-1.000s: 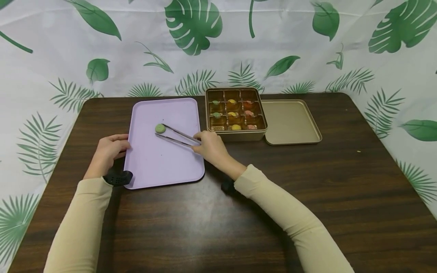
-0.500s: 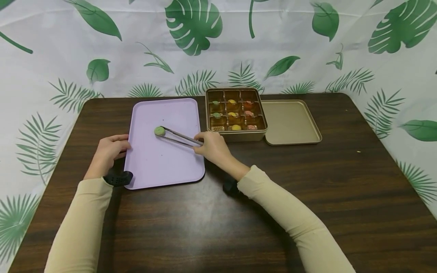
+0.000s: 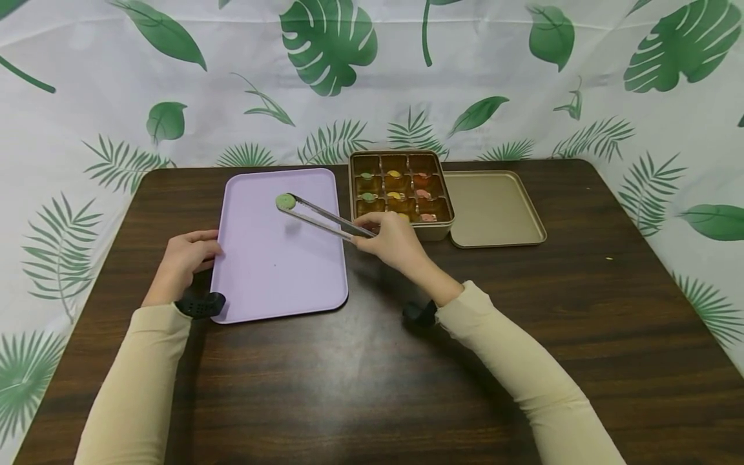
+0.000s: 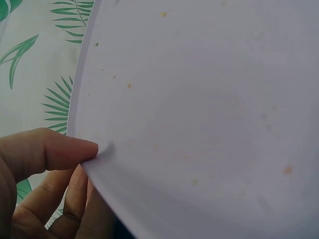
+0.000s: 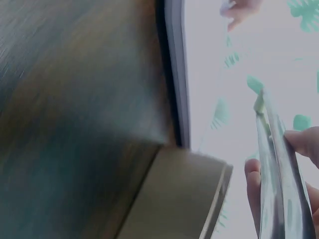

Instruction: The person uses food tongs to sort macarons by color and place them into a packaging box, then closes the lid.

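Observation:
In the head view my right hand (image 3: 395, 240) grips metal tongs (image 3: 325, 216), whose tips clasp a green macaron (image 3: 285, 201) above the lilac tray (image 3: 261, 284). A faint shadow falls on the tray below it. At the tray's left edge, my left hand (image 3: 188, 258) pinches the rim; the left wrist view shows the thumb (image 4: 70, 149) on top and fingers underneath. Behind the right hand stands a gold box (image 3: 436, 230) with a divided insert. Green, yellow and pink pieces sit in several compartments; the right hand partly hides the front row.
A flat gold lid (image 3: 494, 210) lies right of the box. Crumbs dot the tray. The dark wooden table (image 3: 325, 387) ends at the back against a leaf-print cloth (image 3: 232, 64). A small yellow scrap (image 3: 609, 258) lies at the right.
The tongs have closed on the green macaron and lifted it off the tray. My right hand has moved right and slightly back towards the box. The left hand stays still.

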`<state>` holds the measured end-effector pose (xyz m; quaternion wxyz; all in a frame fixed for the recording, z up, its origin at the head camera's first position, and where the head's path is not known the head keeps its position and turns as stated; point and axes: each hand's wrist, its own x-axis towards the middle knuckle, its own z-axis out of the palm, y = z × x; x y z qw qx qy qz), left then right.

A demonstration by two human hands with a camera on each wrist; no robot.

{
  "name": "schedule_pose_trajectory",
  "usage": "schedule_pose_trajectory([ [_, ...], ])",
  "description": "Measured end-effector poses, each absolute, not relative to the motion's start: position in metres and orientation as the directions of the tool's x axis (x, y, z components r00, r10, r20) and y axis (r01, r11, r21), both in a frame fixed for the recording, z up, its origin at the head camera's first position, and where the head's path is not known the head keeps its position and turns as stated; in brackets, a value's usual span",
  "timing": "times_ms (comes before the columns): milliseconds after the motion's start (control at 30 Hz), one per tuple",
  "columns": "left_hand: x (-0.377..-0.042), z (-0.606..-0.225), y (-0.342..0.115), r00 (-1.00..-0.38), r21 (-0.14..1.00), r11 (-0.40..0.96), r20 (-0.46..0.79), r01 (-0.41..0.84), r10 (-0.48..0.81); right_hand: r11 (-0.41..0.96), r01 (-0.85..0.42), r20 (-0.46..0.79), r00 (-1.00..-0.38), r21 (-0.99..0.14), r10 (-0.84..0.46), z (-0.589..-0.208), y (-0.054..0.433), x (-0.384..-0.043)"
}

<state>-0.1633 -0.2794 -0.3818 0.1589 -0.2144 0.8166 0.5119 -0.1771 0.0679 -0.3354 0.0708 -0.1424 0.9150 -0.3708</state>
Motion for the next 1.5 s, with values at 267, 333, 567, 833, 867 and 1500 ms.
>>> schedule_pose_trajectory([
  [267,-0.162,-0.382,-0.279,-0.856,0.768,0.381,-0.481,-0.515,-0.188,0.71,-0.172,-0.021,-0.967,-0.683,-0.254,-0.323,0.109,-0.175],
  [333,-0.162,-0.381,-0.278,-0.857,0.767,0.384,-0.482,-0.514,-0.185,0.707,-0.149,-0.039,-0.97,-0.691,-0.242,-0.322,0.121,-0.174],
  [567,-0.163,-0.38,-0.279,-0.855,0.759,0.397,-0.48,-0.516,-0.195,0.709,-0.098,-0.072,-0.976,-0.698,-0.206,-0.321,0.159,-0.17],
  [833,-0.164,-0.381,-0.279,-0.86,0.772,0.382,-0.476,-0.509,-0.183,0.753,-0.086,-0.073,-0.982,-0.652,-0.175,-0.321,0.184,-0.158],
  [867,-0.164,-0.381,-0.279,-0.859,0.77,0.383,-0.479,-0.511,-0.183,0.757,-0.083,-0.077,-0.982,-0.649,-0.174,-0.322,0.186,-0.157],
  [1500,-0.163,-0.381,-0.28,-0.857,0.771,0.377,-0.483,-0.513,-0.177,0.781,-0.118,-0.062,-0.978,-0.613,-0.197,-0.324,0.198,-0.153],
])
